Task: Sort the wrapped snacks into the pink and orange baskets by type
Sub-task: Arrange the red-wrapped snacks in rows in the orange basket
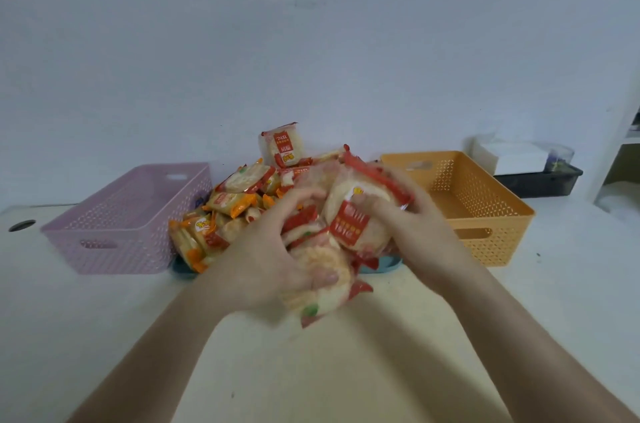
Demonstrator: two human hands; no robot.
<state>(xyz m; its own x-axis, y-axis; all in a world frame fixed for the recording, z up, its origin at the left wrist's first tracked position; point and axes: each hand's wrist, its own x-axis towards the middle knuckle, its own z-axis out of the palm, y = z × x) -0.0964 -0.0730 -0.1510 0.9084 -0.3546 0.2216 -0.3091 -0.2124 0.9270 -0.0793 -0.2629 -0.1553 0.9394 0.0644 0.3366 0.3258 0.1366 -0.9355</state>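
Left hand: I see my left hand [256,256] curled round a red pack [322,287], thumb pressed on its wrapper, at 6 o'clock of the pile.
Right hand: my right hand [415,225] grips a second pack [353,214], fingers wrapped over its face, at 3 o'clock of the pile; the two packs touch.
Pile: the pile [228,207] of orange and red snacks is heaped on a blue tray [384,265]; one top pack [282,145] stands upright at 12 o'clock.
Pink basket: the pink basket [128,214] sits at 9 o'clock, just beside the pile.
Orange basket: the orange basket [485,200] sits at 3 o'clock, beside the tray, partly behind my right hand.
Table: the table [104,318] is pale.
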